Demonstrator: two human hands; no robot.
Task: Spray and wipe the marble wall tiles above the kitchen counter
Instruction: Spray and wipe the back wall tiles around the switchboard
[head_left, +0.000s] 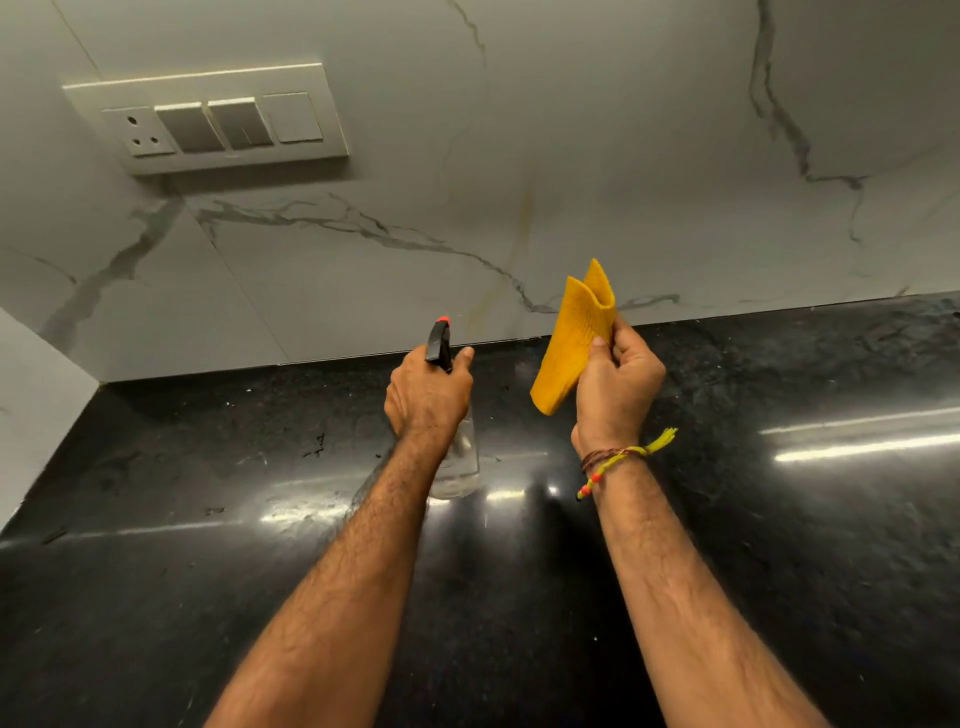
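My left hand (428, 392) grips a clear spray bottle (460, 457) by its black trigger head, whose red-tipped nozzle points at the wall. The bottle is held above the black counter, near the wall. My right hand (615, 384) pinches a folded yellow cloth (574, 340) between thumb and fingers, held upright just in front of the wall's lower edge. White marble wall tiles (571, 156) with grey veins fill the upper view. A faint yellowish streak (519, 234) runs down the tile between the two hands.
A glossy black stone counter (779, 493) spans the lower view and meets the wall. A white switch and socket panel (218, 119) sits on the wall at upper left. A side wall (31, 405) closes the corner at far left.
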